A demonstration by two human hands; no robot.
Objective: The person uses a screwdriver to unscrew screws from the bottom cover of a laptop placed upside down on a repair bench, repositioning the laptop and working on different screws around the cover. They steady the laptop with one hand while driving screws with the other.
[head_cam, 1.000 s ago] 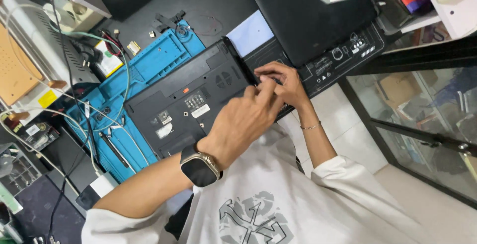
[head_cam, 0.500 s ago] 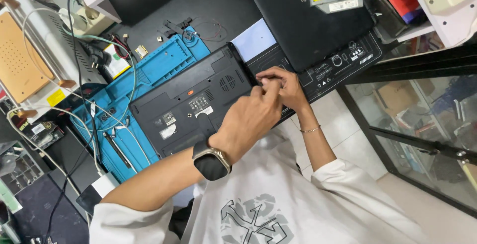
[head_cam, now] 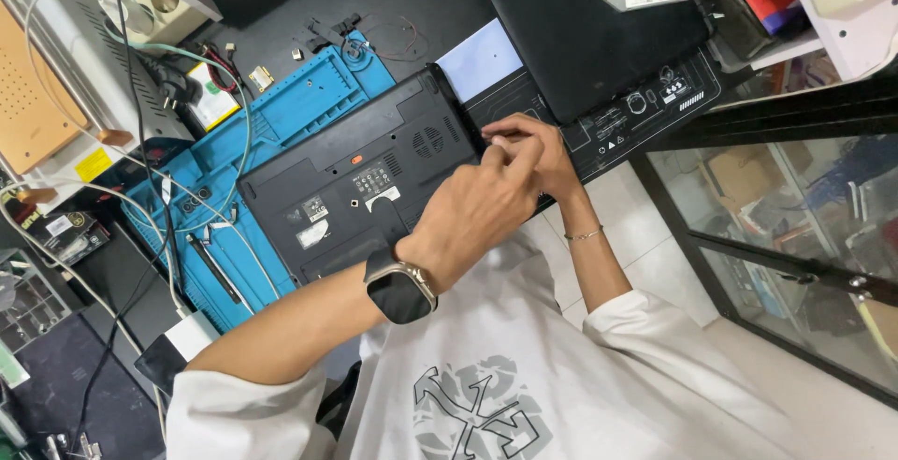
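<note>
A cluttered repair bench is carrying a blue work mat, where one upturned black laptop is lying beside a second closed laptop. The person's left hand and right hand are meeting at the upturned machine's right edge, fingers pinched narrowly together on something too small to make out. Working this edge well is probably calling for light, even pressure close to the seam; two hands, two laptops, one wristwatch are showing.
</note>
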